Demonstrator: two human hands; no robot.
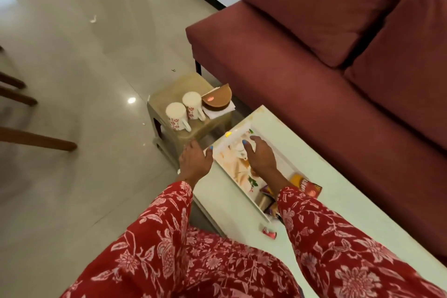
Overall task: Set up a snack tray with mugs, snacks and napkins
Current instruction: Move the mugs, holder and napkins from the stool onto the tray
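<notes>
A white tray (235, 134) with a floral print lies on the white low table (326, 176). Snack packets (308, 186) sit at its near end, partly hidden by my right sleeve. My right hand (262, 155) hovers open over the tray's far end. My left hand (196, 161) is open just off the table's left edge, fingers spread, holding nothing. Two white mugs with red flowers, one nearer (176, 116) and one farther (192, 105), stand on a small beige stool (193, 128). Beside them a brown napkin holder (217, 99) rests on white napkins (221, 112).
A maroon sofa (314, 55) runs along the far side of the table. A small red wrapper (269, 233) lies on the table near me. Wooden chair legs (36, 139) stick in at the left over the shiny tiled floor.
</notes>
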